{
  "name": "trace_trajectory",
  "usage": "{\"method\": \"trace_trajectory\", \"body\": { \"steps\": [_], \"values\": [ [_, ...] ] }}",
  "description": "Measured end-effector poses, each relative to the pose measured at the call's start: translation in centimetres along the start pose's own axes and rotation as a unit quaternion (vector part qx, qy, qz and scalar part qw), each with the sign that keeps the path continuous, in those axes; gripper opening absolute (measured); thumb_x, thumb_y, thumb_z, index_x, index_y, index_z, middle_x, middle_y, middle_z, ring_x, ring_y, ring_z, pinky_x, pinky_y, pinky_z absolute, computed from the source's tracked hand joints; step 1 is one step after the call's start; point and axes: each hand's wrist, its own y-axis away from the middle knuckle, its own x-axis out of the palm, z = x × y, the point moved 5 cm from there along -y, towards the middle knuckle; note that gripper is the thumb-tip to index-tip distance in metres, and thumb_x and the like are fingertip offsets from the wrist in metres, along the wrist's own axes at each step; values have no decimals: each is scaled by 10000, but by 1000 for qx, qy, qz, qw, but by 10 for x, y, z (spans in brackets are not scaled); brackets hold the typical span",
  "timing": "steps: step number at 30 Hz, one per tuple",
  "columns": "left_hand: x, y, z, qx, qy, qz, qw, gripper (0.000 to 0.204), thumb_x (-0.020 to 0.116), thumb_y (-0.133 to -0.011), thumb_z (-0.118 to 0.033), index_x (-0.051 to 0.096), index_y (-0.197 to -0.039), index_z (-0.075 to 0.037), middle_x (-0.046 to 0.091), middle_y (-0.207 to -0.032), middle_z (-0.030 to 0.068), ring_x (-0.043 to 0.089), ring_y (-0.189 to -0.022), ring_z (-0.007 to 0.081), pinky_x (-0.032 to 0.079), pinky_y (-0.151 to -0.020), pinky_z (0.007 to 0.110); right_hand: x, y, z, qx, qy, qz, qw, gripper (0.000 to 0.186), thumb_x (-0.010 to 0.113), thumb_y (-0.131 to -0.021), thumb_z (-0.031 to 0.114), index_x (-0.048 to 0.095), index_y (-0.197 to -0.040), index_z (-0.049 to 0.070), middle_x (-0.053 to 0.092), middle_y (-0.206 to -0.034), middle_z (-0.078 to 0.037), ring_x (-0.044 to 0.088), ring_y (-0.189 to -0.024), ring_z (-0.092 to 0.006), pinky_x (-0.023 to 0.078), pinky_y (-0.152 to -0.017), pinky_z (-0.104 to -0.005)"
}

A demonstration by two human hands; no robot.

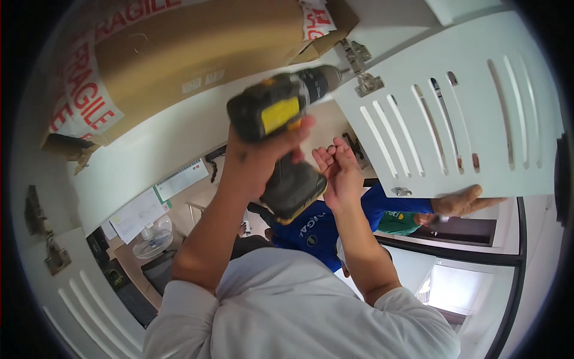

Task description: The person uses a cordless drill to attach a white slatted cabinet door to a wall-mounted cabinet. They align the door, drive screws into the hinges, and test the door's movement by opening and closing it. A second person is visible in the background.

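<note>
My left hand (257,160) is wrapped round the grip of a black and yellow cordless drill (272,107). The drill's chuck and bit point up to the right, beside a metal cabinet hinge (366,81) on a white slotted door (478,107). I cannot tell whether the bit touches a screw there. Below the hinge, my right hand (342,179) is raised palm up with its fingers curled together. A small dark spot shows at its fingertips, too small to name. The drill's battery base hangs beside this hand.
A cardboard box (197,60) with red and white tape fills the upper left of the cabinet. Another slotted door (84,299) hangs at left. A co-worker's hand (460,202) is at the right door's lower edge. Below are a blue-shirted person (311,230) and a fan (153,238).
</note>
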Motion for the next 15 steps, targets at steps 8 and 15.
{"method": "trace_trajectory", "body": {
  "steps": [8, 15],
  "values": [
    [-41, 52, 34, 125, -250, 97, 955, 734, 885, -791, -209, 535, -1396, 16, 695, -1242, 121, 689, -1064, 161, 539, -961, 310, -10, -10, -35, 1, 0, -31, 1000, 183, 519, -1071, 187, 589, -1187, 65, 697, -1144, -115, 690, -1052, -231, 555, -972, -424],
    [-62, 52, 41, 182, -249, 61, 949, 849, 911, -759, -237, 493, -1449, 27, 659, -1308, 150, 681, -1138, 194, 548, -967, 326, 46, -36, -6, -15, -65, 115, 991, 203, 569, -1051, 283, 672, -1083, 111, 688, -1223, -60, 621, -1206, -252, 467, -1088, -444]
  ]
}}
